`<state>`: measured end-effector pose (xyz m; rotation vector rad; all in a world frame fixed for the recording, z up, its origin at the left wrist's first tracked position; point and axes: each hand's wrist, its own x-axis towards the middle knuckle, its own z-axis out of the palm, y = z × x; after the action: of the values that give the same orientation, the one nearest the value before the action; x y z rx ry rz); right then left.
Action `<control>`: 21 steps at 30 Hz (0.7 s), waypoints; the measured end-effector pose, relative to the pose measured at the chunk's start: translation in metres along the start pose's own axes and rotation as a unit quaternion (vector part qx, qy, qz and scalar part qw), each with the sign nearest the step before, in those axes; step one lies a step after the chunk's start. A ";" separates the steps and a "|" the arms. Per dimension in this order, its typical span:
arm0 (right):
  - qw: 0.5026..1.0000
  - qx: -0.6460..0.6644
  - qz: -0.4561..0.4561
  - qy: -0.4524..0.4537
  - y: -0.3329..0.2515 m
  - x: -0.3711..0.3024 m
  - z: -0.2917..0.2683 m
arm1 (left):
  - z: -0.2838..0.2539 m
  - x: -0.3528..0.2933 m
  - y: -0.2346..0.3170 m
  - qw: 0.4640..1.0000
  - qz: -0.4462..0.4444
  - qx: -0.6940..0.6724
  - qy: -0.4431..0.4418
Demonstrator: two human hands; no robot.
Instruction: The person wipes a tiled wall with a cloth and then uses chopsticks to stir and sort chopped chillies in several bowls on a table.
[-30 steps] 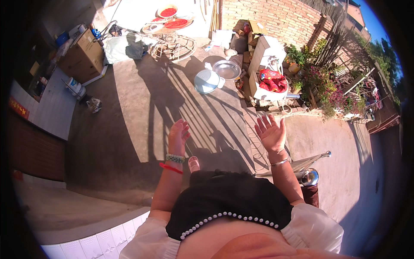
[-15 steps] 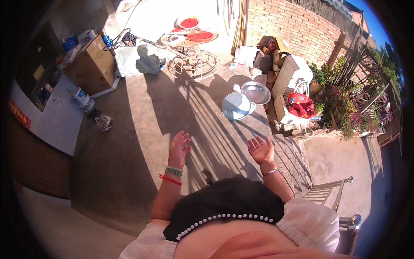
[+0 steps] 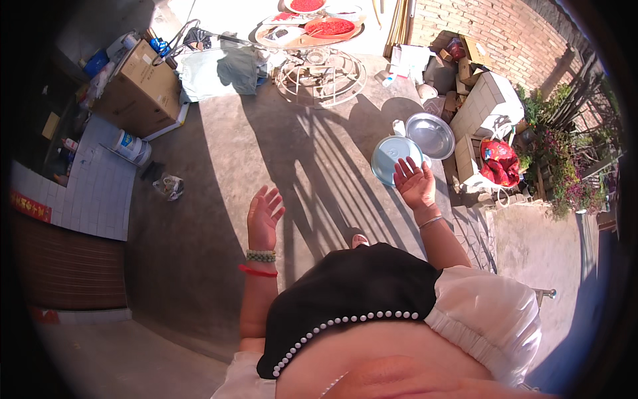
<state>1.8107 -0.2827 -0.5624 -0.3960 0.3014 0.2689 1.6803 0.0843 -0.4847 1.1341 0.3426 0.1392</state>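
Note:
My left hand [image 3: 264,216] is held out in the air with its fingers apart and nothing in it. On that wrist sit green bead bracelets [image 3: 260,256] and a red cord [image 3: 258,271]. Palm up and fingers spread, my right hand [image 3: 415,183] is also free of any object, a thin bangle [image 3: 430,221] on its wrist. In the picture its fingertips overlap a light blue basin [image 3: 387,158] lying on the ground beyond; they look apart from it. Beside that basin is a shiny metal basin [image 3: 430,135].
Ahead, a round table [image 3: 266,36] on a metal frame [image 3: 320,78] bears bowls of red food [image 3: 330,27]. A cardboard box [image 3: 137,90], a white bucket [image 3: 133,147] and a plastic bag [image 3: 169,187] stand left. A red bag [image 3: 498,163] and plants [image 3: 575,169] line the right side.
The table, basins and boxes sit nearer and shifted in view as I move forward. My right hand has risen toward the blue basin in the picture, and a foot now shows below.

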 end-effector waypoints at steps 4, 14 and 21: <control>0.998 -0.039 0.029 -0.037 0.016 0.101 0.075 | 0.018 0.069 0.009 1.000 -0.005 -0.018 -0.017; 0.559 -0.616 -0.378 -0.406 0.195 0.203 0.260 | 0.074 0.268 0.066 0.948 -0.143 -0.253 -0.132; 0.521 -0.652 -0.391 -0.388 0.208 0.322 0.321 | 0.029 0.408 0.164 0.977 0.047 -0.105 -0.182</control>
<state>2.1173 0.0983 -0.4590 -1.7911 -1.1155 -0.3245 2.0834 0.2429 -0.4053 0.9431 -0.0520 0.0473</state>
